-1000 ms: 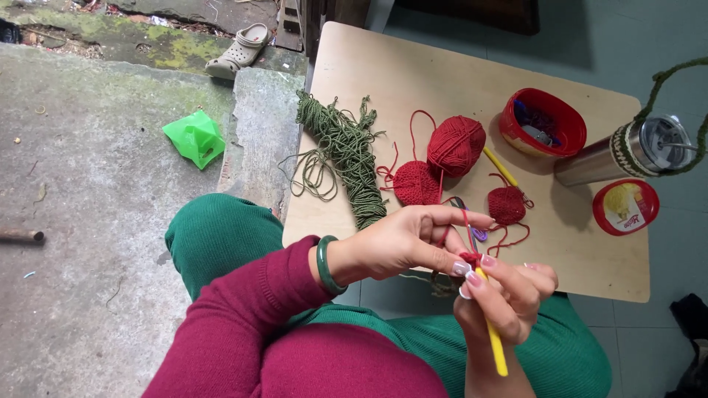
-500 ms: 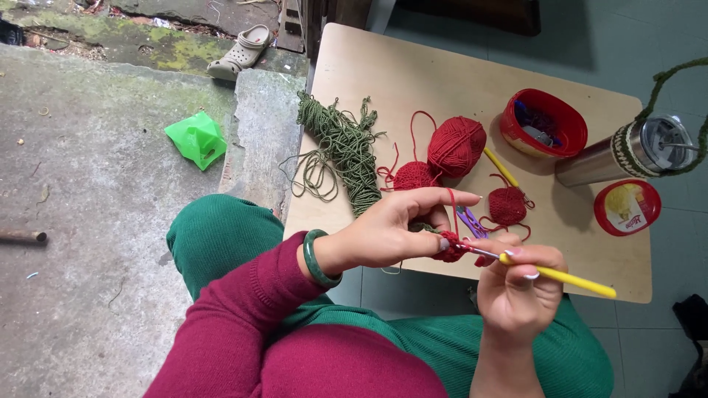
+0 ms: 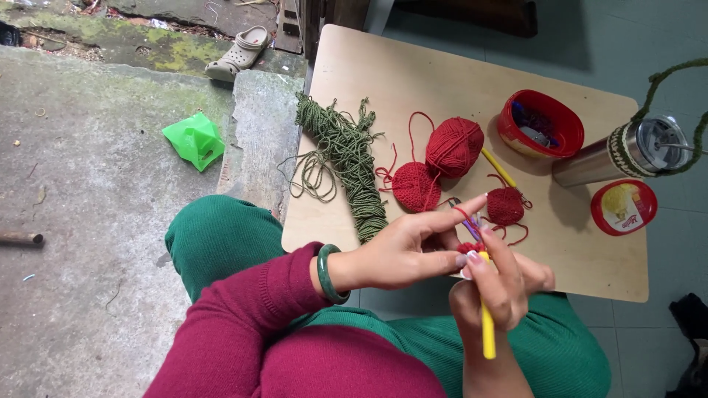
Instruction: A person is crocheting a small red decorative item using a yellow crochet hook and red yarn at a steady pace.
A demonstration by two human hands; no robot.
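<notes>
While our left hand (image 3: pixel 402 254) pinches the small red crochet piece (image 3: pixel 469 248) to steady it, our right hand (image 3: pixel 495 289) has its fingers closed around the yellow hook (image 3: pixel 487 333) to work the stitch above the bench (image 3: pixel 442 88).

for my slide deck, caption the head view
Left hand pinches red yarn; right hand holds a yellow crochet hook.
</notes>
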